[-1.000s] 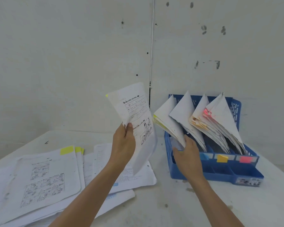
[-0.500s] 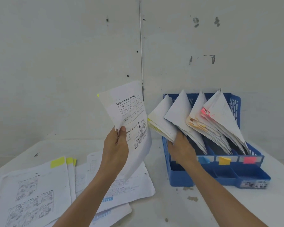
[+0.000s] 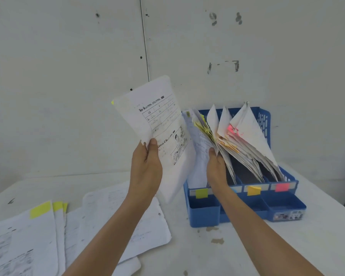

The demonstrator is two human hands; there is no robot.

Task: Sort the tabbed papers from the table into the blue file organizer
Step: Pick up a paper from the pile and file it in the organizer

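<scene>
The blue file organizer (image 3: 283, 198) stands on the table (image 3: 257, 255), right of centre. Its rear slots hold filed papers (image 3: 247, 140) that lean to the right, with yellow, orange and pink tabs showing among them.

Front rail: three slot labels are plainly visible, yellow-green (image 3: 201, 193), orange (image 3: 253, 190) and pink (image 3: 281, 187); a fourth, blue, is mostly hidden behind the right wrist.

The left hand (image 3: 146, 168) holds one tabbed sheet (image 3: 157, 124) upright in the air, just left of the organizer; the thumb lies on the printed face and the fingers are behind; one yellow-green tab sits at its upper left corner.

The right hand (image 3: 217, 168) reaches into the leftmost slot and touches the filed papers; its fingers are hidden among the sheets, so the grip cannot be told.

Loose papers (image 3: 127, 226) lie on the table at left; three yellow tabs (image 3: 40, 210) are visible on them.
</scene>
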